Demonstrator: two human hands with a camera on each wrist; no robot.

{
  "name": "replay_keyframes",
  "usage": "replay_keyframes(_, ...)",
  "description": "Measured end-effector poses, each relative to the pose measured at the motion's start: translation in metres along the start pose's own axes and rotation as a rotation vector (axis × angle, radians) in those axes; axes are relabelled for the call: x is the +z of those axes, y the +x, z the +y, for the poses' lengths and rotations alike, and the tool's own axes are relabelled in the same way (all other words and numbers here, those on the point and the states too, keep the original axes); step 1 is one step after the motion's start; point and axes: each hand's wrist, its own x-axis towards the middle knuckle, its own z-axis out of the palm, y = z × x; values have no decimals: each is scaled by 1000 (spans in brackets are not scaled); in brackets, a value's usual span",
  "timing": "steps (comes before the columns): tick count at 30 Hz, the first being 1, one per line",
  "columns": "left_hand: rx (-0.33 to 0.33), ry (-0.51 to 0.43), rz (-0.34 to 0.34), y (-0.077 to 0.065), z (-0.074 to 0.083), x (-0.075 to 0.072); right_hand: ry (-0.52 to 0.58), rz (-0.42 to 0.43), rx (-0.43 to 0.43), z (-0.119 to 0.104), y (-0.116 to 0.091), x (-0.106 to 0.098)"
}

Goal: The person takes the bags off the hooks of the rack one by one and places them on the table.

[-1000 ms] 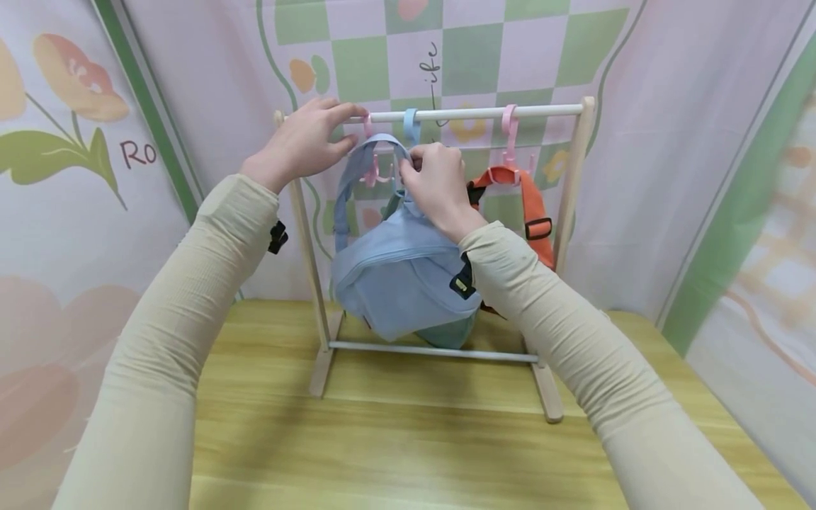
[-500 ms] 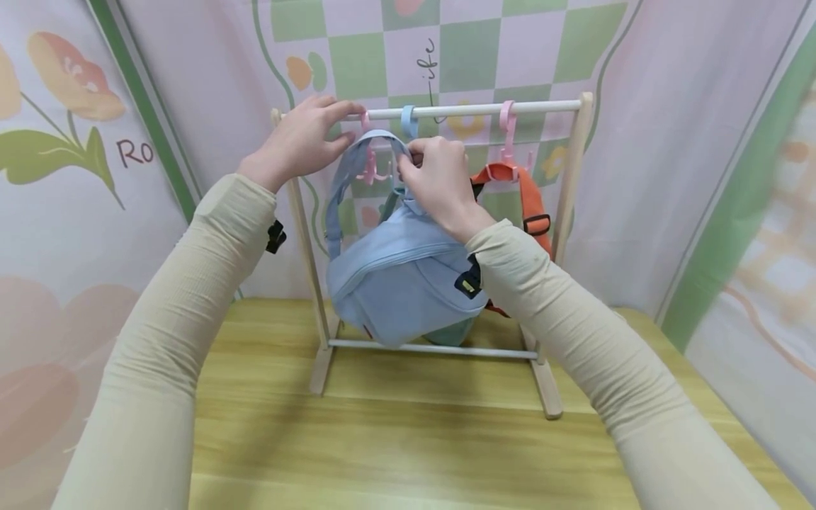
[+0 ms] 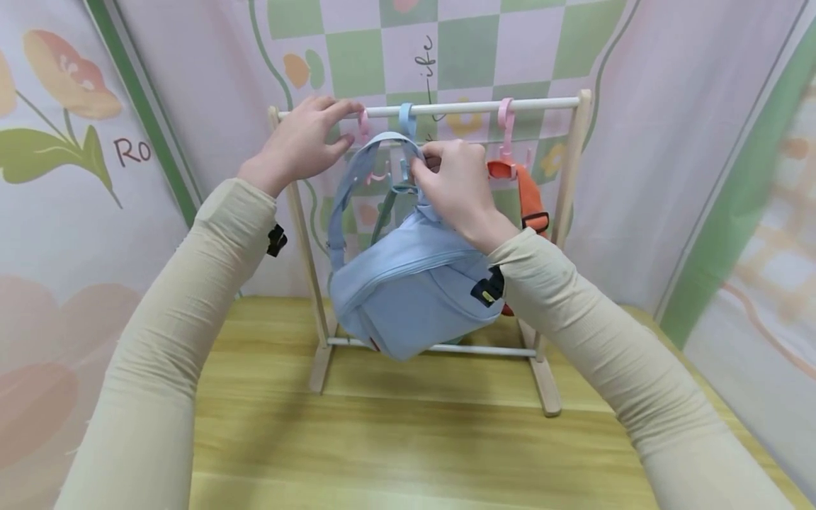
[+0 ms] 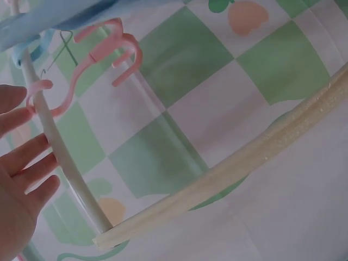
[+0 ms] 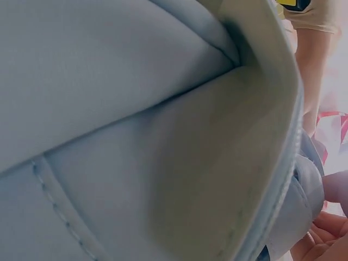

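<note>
My right hand (image 3: 462,188) pinches the strap (image 3: 357,177) of a light blue sling bag (image 3: 414,297) near its top. The bag hangs tilted in front of the rack, and its fabric fills most of the right wrist view. My left hand (image 3: 306,145) is at the left end of the white top rod (image 4: 68,163), fingers loosely extended. Its fingertips touch the rod and the loop of a pink hook (image 4: 100,51). In the head view, the blue strap's arch overlaps that hook and the blue hook (image 3: 408,120) beside it.
A bag with an orange strap (image 3: 529,195) hangs from the right pink hook (image 3: 506,131). Behind the blue bag, mostly hidden, is a green strap (image 3: 382,216). The rack's wooden feet (image 3: 545,386) stand on a wood-grain table (image 3: 382,446), with printed curtains behind.
My right hand has shifted right and slightly down with the blue bag, which now covers more of the orange and green bags. My left hand stays at the rod.
</note>
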Motion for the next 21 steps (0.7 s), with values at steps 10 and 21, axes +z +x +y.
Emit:
replay_keyframes(10,-6,13,40,-5,-1,8,19,-6,-1,8,-12,-8)
replay_keyframes(21,22,11,162,-14,3,17,-38,-23,48,19,-20,-16)
